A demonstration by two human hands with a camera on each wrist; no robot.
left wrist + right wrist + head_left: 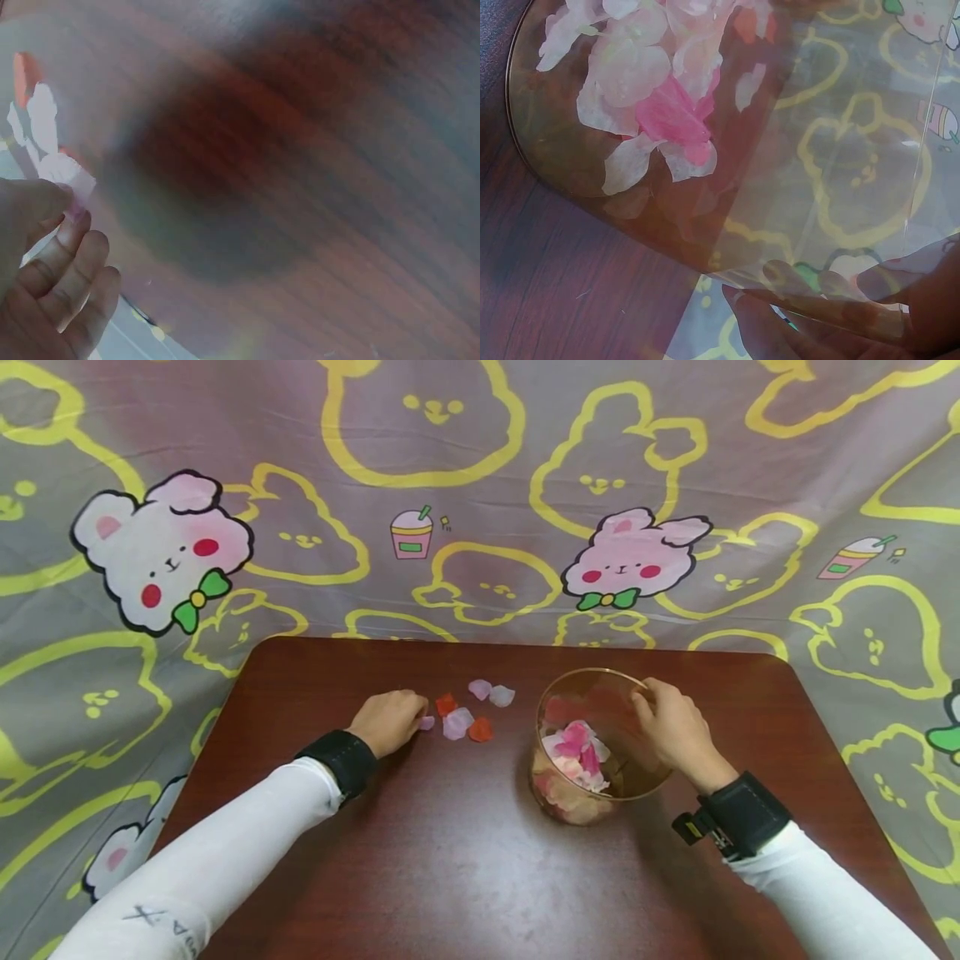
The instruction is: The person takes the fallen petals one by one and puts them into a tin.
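My left hand is low over the table's left half, its thumb and index finger pinching a pale pink petal. Just right of it lie several loose petals: a lilac one, a red one, another red one, and two pale ones farther back. A clear amber-tinted container with a round rim stands right of centre. Its rim and wall are gripped by my right hand, thumb inside and fingers outside. Inside the container is a heap of pink and white petals.
Everything sits on a dark reddish-brown wooden table with rounded far corners. Behind it and at both sides hangs a grey cloth printed with yellow outlines and rabbit faces. Black straps with small cameras circle both wrists.
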